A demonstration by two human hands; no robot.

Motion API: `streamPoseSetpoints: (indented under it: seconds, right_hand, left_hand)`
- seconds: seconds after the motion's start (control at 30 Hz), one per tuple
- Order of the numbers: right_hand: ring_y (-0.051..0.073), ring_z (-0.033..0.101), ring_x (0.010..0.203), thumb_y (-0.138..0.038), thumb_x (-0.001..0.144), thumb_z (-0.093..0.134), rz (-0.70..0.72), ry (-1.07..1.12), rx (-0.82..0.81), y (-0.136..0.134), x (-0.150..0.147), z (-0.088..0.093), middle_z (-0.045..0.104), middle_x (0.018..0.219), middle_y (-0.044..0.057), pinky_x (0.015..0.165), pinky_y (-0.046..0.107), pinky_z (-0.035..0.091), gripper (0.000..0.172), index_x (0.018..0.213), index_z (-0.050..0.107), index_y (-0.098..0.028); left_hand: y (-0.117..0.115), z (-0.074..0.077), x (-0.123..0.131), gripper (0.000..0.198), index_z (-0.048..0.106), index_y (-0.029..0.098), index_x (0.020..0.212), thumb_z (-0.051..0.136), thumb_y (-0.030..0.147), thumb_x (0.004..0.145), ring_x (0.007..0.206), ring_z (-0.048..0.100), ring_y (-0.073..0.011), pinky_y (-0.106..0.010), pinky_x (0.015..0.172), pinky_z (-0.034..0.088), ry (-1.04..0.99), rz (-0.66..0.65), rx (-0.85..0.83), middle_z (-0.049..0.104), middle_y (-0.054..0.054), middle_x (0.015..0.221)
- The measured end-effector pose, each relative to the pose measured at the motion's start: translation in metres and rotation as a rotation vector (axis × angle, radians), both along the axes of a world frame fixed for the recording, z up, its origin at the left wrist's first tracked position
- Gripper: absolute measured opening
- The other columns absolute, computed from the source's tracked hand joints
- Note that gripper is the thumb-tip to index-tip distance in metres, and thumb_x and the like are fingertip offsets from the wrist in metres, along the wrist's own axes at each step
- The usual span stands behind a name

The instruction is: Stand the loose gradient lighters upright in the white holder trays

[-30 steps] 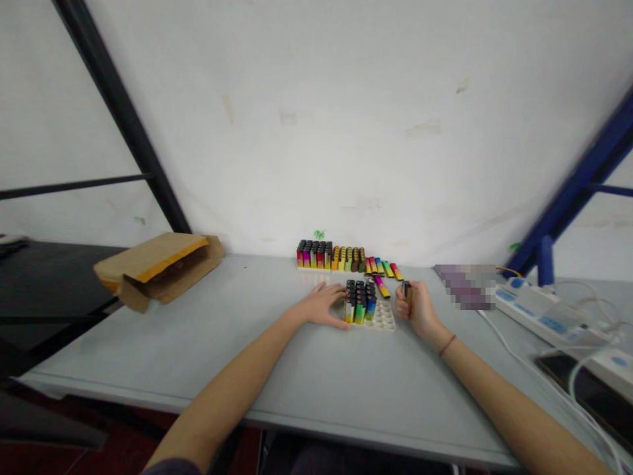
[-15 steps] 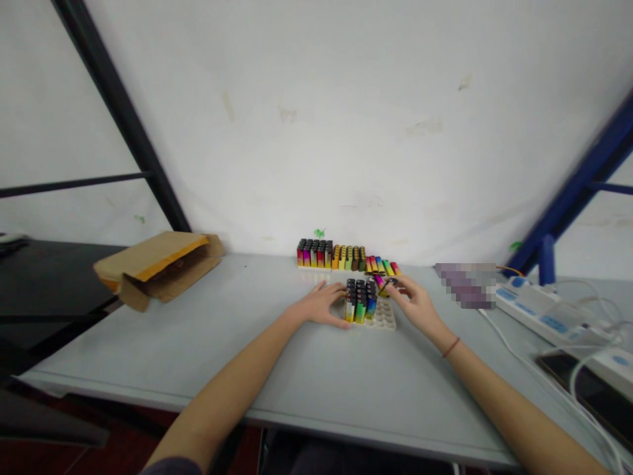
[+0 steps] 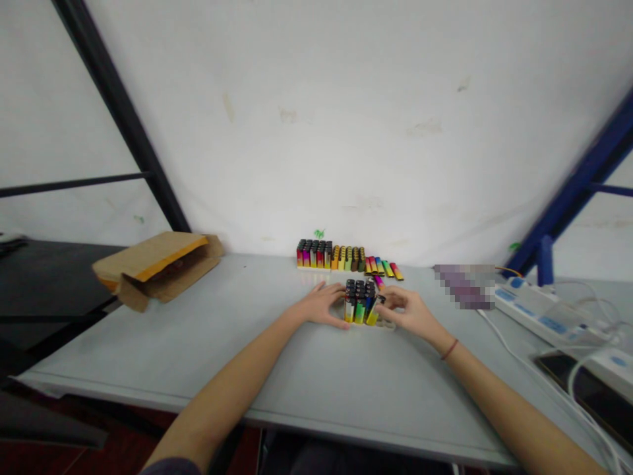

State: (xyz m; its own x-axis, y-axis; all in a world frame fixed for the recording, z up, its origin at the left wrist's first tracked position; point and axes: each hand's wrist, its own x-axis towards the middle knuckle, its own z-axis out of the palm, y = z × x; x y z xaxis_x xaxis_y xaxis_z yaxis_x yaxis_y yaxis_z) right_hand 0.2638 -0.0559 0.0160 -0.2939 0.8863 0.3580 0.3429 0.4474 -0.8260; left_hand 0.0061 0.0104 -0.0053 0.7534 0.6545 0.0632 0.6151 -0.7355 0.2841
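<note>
Lighter (image 3: pixel 374 315): long axis tilted, top rightward
Our right hand (image 3: pixel 404 310): pinching its top
Our left hand (image 3: pixel 320 306): spread wide

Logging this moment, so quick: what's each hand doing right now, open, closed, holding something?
Left hand: open, spread at the side of the upright lighters.
Right hand: closed, holding a tilted lighter.

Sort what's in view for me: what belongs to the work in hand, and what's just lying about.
In the work:
tilted lighter, in the right hand
pale tray
standing lighters in it, beside the left hand
probably the loose lighters behind

Apparently just lying about:
brown paper package
white power strip
dark phone
</note>
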Motion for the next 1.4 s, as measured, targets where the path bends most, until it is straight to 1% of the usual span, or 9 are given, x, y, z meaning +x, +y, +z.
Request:
streamPoseSetpoints:
  seconds: [0.3,0.63,0.7,0.8,0.93,1.07,1.2,1.3,1.4]
  right_hand:
    - [0.015,0.060,0.063,-0.042,0.075,0.071,0.069,0.021,-0.063,0.002,0.001,0.002,0.063,0.074,0.001,0.062,0.029,0.050,0.031,0.092,0.059,-0.019]
    - [0.015,0.057,0.066,-0.042,0.078,0.067,0.096,-0.079,-0.008,0.002,0.004,0.007,0.060,0.073,0.001,0.062,0.028,0.047,0.025,0.079,0.055,-0.019]
    - [0.018,0.060,0.073,-0.043,0.086,0.056,0.013,-0.107,0.062,0.007,0.009,0.007,0.063,0.079,0.004,0.068,0.031,0.049,0.025,0.081,0.059,-0.019]
    - [0.024,0.060,0.097,-0.039,0.093,0.042,-0.178,-0.277,0.263,0.019,0.019,-0.003,0.068,0.101,0.010,0.090,0.040,0.045,0.031,0.098,0.064,-0.018]
    - [0.026,0.047,0.124,-0.034,0.096,0.034,-0.215,-0.588,0.362,0.033,0.028,-0.022,0.057,0.131,0.013,0.106,0.045,0.033,0.040,0.123,0.057,-0.017]
    - [0.024,0.057,0.107,-0.034,0.096,0.035,-0.234,-0.758,0.269,0.033,0.029,-0.018,0.067,0.110,0.012,0.094,0.037,0.042,0.037,0.109,0.064,-0.017]
    - [0.024,0.062,0.084,-0.036,0.092,0.044,-0.418,-0.885,0.144,0.026,0.027,-0.007,0.069,0.085,0.012,0.076,0.032,0.044,0.031,0.081,0.065,-0.016]
    - [0.024,0.063,0.077,-0.029,0.089,0.048,-0.477,-0.906,0.045,0.025,0.029,-0.010,0.068,0.083,0.013,0.068,0.031,0.043,0.021,0.090,0.063,-0.015]
    - [0.024,0.063,0.084,-0.014,0.085,0.045,-0.453,-0.852,0.093,0.030,0.033,-0.019,0.067,0.094,0.016,0.074,0.031,0.043,0.023,0.099,0.063,-0.013]
  left_hand:
    - [-0.001,0.001,-0.001,0.097,0.035,0.023,0.143,0.057,0.079,0.068,0.139,0.027,-0.0319,-0.054,0.115,0.005,0.017,0.006,0.003,0.032,-0.011,0.151]
    - [0.000,0.000,-0.001,0.098,0.034,0.023,0.144,0.055,0.080,0.068,0.140,0.025,-0.0305,-0.053,0.115,0.004,0.033,0.007,0.005,0.030,-0.012,0.152]
    - [0.000,0.000,-0.001,0.097,0.034,0.024,0.144,0.055,0.081,0.068,0.140,0.026,-0.0303,-0.052,0.115,0.005,0.036,0.013,0.003,0.031,-0.012,0.152]
    - [0.000,0.000,0.000,0.097,0.036,0.022,0.143,0.055,0.081,0.068,0.140,0.027,-0.0311,-0.052,0.115,0.005,0.034,0.013,0.006,0.032,-0.012,0.151]
    - [0.001,-0.001,0.000,0.098,0.037,0.021,0.143,0.055,0.081,0.067,0.140,0.027,-0.0309,-0.053,0.115,0.004,0.028,0.010,0.010,0.032,-0.013,0.151]
    - [0.000,0.000,0.000,0.098,0.036,0.019,0.143,0.053,0.081,0.068,0.141,0.024,-0.0301,-0.053,0.115,0.004,0.048,0.014,0.002,0.031,-0.014,0.151]
    - [-0.001,0.003,0.000,0.097,0.035,0.019,0.143,0.053,0.080,0.069,0.141,0.024,-0.0294,-0.052,0.115,0.003,0.060,0.017,-0.004,0.030,-0.014,0.151]
    - [-0.002,0.004,0.000,0.096,0.036,0.020,0.143,0.053,0.079,0.070,0.141,0.025,-0.0299,-0.052,0.115,0.004,0.058,0.021,-0.004,0.031,-0.013,0.151]
    - [-0.002,0.003,0.000,0.096,0.036,0.020,0.143,0.054,0.079,0.069,0.140,0.026,-0.0308,-0.052,0.115,0.004,0.053,0.020,-0.001,0.030,-0.014,0.152]
